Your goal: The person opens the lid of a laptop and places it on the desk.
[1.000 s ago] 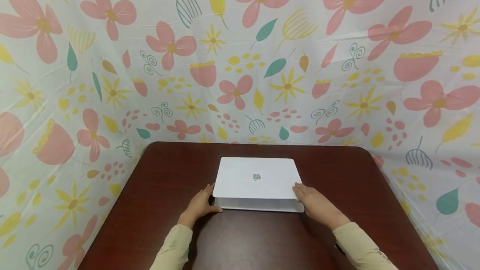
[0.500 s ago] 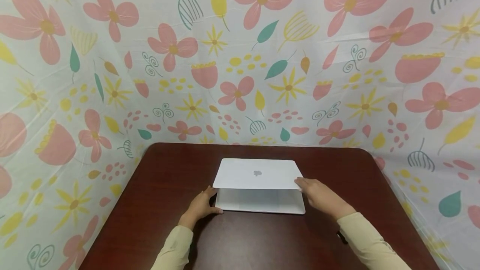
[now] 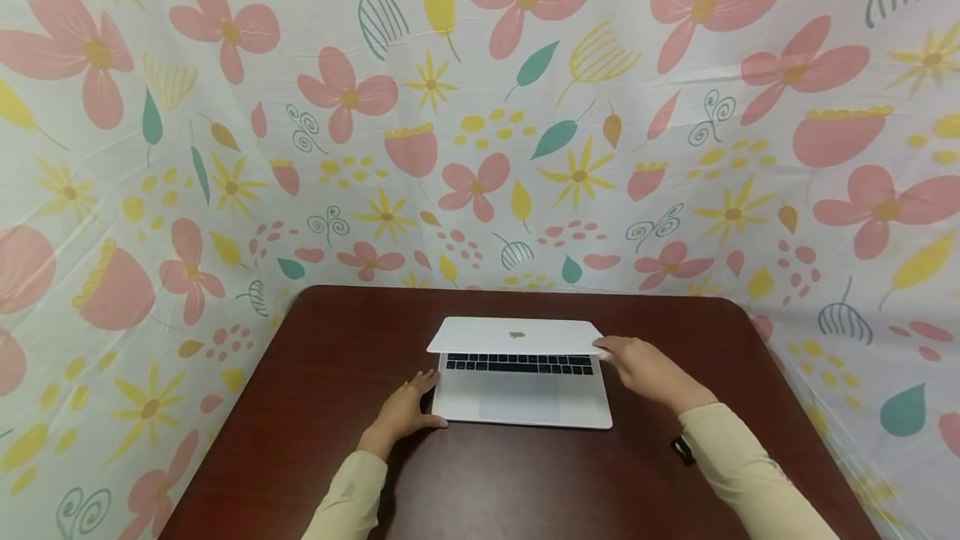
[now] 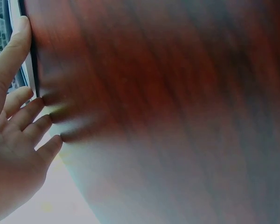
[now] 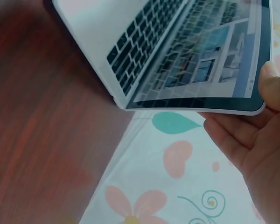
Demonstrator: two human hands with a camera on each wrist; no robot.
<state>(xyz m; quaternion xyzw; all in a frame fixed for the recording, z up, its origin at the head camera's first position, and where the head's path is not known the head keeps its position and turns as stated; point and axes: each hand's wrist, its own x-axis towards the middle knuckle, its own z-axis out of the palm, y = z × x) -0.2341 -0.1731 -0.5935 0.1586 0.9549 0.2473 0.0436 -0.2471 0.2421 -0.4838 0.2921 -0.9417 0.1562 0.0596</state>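
A silver laptop sits partly raised on the dark wooden table, its base (image 3: 517, 407) flat and its lid (image 3: 517, 333) tilted up from the back. Keys show below the lid's front edge in the head view. At the lid's right corner my right hand (image 3: 648, 369) pinches the edge; the right wrist view has the thumb on the screen side (image 5: 214, 60) and the fingers behind. My left hand (image 3: 403, 408) rests by the base's left side, fingers extended. Its thumb (image 4: 16, 44) touches the laptop's edge in the left wrist view.
The reddish-brown table (image 3: 495, 482) has rounded far corners. A white cloth with flower prints (image 3: 480, 107) hangs behind it and along both sides. The lit screen faces down toward the keyboard (image 5: 140, 42).
My right hand has raised the laptop lid's front edge up and back, uncovering the trackpad and keyboard. The left hand has stayed beside the base.
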